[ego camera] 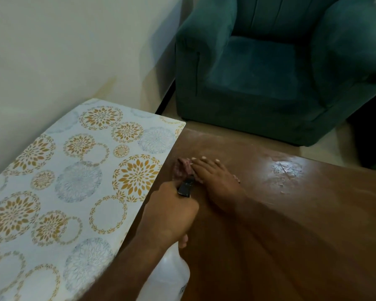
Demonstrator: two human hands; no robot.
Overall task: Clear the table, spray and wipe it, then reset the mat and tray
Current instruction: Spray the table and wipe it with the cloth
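Note:
My left hand (169, 216) grips a white spray bottle (167, 276) by its black trigger head, nozzle pointing away over the brown wooden table (291, 213). My right hand (213, 177) lies flat on the table, pressing a small pinkish cloth (182, 170) under its fingers. The cloth sits right beside the edge of a pale blue mat (74, 170) with gold and grey flower circles, which covers the table's left part. A wet, shiny patch (288, 170) shows on the bare wood to the right of my hands.
A teal armchair (280, 68) stands just beyond the table's far edge. A pale wall (63, 51) runs along the left side behind the mat. A strip of floor shows between chair and table.

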